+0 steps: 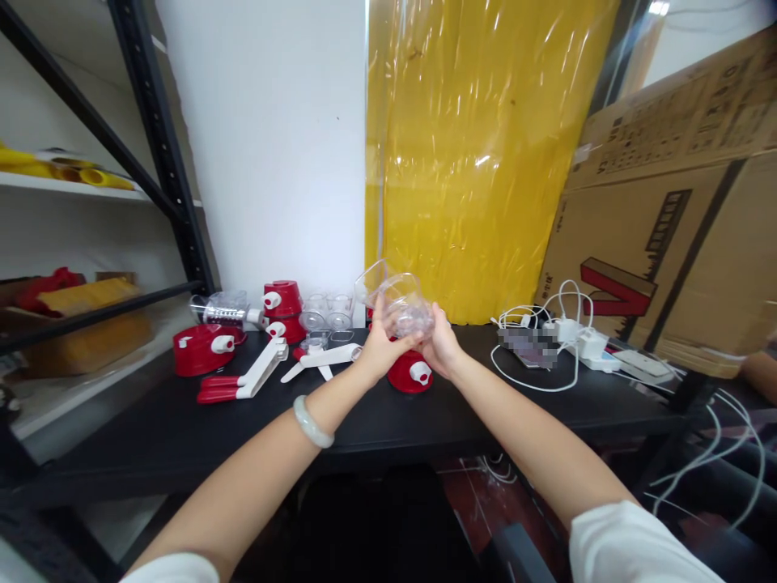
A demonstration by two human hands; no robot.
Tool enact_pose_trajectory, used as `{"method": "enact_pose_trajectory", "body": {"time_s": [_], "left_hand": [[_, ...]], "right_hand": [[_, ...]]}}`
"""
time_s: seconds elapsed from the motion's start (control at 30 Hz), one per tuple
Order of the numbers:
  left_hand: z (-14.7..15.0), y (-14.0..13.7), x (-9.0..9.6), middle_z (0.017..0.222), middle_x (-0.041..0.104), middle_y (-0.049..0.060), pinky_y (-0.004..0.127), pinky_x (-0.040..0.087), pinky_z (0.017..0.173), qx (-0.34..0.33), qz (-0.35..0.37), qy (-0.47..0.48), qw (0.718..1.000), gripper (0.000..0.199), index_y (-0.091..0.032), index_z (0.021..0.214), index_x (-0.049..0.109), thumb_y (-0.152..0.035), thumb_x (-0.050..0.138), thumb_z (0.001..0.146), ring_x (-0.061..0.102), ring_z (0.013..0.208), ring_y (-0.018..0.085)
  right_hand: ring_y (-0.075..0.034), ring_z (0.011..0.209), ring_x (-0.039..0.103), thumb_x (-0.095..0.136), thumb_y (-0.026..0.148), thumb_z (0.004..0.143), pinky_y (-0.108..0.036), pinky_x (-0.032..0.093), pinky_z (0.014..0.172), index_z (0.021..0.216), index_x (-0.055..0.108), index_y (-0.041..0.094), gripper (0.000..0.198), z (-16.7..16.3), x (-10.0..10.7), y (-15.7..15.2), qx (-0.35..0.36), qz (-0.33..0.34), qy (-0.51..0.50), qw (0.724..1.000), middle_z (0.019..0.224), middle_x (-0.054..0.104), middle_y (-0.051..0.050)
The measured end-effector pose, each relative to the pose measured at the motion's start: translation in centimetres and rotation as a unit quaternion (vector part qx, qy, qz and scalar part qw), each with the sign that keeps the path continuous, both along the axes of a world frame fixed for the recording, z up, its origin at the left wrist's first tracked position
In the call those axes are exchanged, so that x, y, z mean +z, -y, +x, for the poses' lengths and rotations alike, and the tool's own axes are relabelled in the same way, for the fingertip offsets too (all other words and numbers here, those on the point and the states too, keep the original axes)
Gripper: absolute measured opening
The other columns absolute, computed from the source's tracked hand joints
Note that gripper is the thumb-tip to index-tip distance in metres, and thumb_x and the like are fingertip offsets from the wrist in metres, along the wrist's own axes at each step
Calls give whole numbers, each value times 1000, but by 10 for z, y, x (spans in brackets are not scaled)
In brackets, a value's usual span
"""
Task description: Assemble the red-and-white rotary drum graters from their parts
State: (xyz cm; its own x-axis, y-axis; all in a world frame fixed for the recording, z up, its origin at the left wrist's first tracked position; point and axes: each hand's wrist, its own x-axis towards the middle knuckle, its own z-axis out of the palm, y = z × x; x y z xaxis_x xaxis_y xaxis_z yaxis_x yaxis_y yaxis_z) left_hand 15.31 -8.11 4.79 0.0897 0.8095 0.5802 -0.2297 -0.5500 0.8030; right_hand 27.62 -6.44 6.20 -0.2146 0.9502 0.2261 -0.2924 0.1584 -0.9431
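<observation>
My white fabric sleeves point(631, 542) lie nearest. Toward nine o'clock sits a red, drum-shaped plastic base point(200, 353). My left hand point(387, 346) and right hand point(445, 344) come together, clasped around a clear plastic vessel point(410, 314) above the black tabletop point(364, 413); its angular end points toward ten o'clock, its long axis apparently running ten to four. White plastic chargers point(592, 345) rest toward three.
</observation>
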Motion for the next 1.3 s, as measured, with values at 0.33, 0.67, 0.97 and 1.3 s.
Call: {"method": "enact_pose_trajectory", "body": {"time_s": [0.33, 0.67, 0.97, 1.3], "left_hand": [[-6, -19, -6, 133, 58, 13, 42, 47, 104, 113, 36, -51, 992, 111, -24, 148, 23, -30, 88, 59, 61, 119, 25], [15, -20, -13, 142, 49, 15, 44, 42, 108, 171, 52, -97, 979, 110, -26, 150, 16, -37, 84, 65, 52, 129, 27], [-28, -34, -46, 142, 49, 22, 51, 34, 111, 113, -78, -244, 960, 104, -18, 143, 38, -37, 90, 55, 43, 137, 33], [-23, -50, -72, 127, 64, 15, 49, 43, 106, 78, -91, -221, 968, 73, -18, 124, 58, -34, 88, 59, 60, 118, 30]], "right_hand": [[-22, 130, 45, 66, 49, 77, -43, 34, 110, 128, 50, 26, 58, 35, 26, -15, -124, 94, 139, 978, 137, 53, -9], [-31, 112, 58, 80, 45, 66, -48, 44, 98, 134, 49, 18, 79, 18, 86, 2, -127, 410, 457, 779, 121, 60, -15], [-26, 105, 62, 83, 36, 61, -46, 52, 95, 121, 59, 19, 67, 66, 102, -55, -24, 292, 432, 853, 111, 64, -11], [-26, 108, 62, 80, 22, 61, -48, 53, 95, 123, 59, 18, 66, 62, 81, -73, 69, 259, 390, 881, 117, 62, -13]]}}
